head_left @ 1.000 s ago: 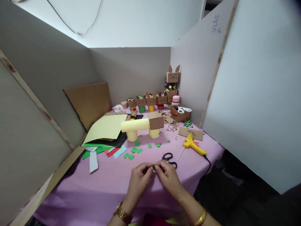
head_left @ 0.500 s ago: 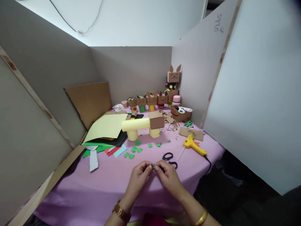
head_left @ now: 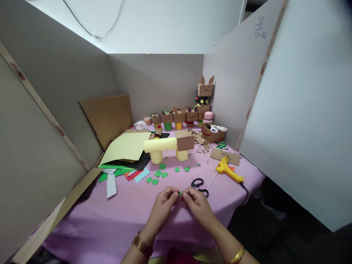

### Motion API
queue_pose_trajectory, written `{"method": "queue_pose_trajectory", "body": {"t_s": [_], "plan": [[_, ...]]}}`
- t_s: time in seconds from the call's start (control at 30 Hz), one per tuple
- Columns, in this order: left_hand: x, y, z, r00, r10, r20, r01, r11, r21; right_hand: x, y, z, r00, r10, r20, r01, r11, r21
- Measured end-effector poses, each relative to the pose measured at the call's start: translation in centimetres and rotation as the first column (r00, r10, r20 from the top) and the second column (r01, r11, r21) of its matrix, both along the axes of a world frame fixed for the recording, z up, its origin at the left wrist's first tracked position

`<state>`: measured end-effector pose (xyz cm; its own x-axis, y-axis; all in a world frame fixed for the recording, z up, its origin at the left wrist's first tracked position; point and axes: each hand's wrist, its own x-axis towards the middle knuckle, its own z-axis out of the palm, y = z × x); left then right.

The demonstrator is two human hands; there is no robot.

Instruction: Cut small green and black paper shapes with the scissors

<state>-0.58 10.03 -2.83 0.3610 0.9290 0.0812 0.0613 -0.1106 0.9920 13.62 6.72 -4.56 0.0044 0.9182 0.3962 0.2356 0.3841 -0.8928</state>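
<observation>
Between my fingertips is a small green paper piece [head_left: 180,193], mostly covered by the fingers. My left hand [head_left: 167,203] pinches it from one side and my right hand [head_left: 194,202] from the other, both just above the pink tablecloth. Black-handled scissors [head_left: 197,183] lie right beside my right hand. Several green paper clover shapes [head_left: 158,173] are scattered beyond my hands. Behind them stands a figure of rolled pale-yellow paper [head_left: 161,145] on two upright tubes, with a brown cardboard box [head_left: 184,140] at its right end.
A yellow glue gun [head_left: 228,171] lies at right near a cardboard strip [head_left: 224,156]. Stacked coloured paper sheets [head_left: 125,146] fill the left. Several cardboard animal figures [head_left: 179,117] line the back. A box [head_left: 213,134] holds white scissors [head_left: 218,128]. Partition walls enclose the table.
The whole view has shifted slightly. My hands keep the green piece in nearly the same place, with the right fingertips a little farther from the left.
</observation>
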Motion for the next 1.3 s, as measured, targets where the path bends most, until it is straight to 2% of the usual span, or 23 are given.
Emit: {"method": "queue_pose_trajectory", "body": {"t_s": [0.5,0.7,0.93,1.17,1.3], "plan": [[-0.1,-0.3,0.1,0.999,-0.017,-0.036,0.018,0.999,0.051,-0.2,0.2,-0.6,0.995,-0.095,0.008,0.095,0.995,-0.041],[0.3,-0.4,-0.6,1.0,0.014,-0.002,-0.014,0.996,0.092,-0.4,-0.4,-0.1,0.988,-0.146,0.059,0.145,0.989,0.021],[0.1,-0.3,-0.5,0.999,0.024,-0.047,-0.018,0.992,0.126,-0.5,-0.7,-0.1,0.981,-0.167,0.099,0.159,0.984,0.086],[-0.1,-0.8,-1.0,0.987,0.158,-0.03,-0.144,0.951,0.273,-0.5,-0.5,-0.4,0.976,-0.204,0.078,0.199,0.978,0.06],[0.0,-1.6,-1.2,0.975,0.204,-0.088,-0.143,0.879,0.454,-0.5,-0.4,-0.4,0.975,-0.21,0.066,0.207,0.977,0.049]]}}
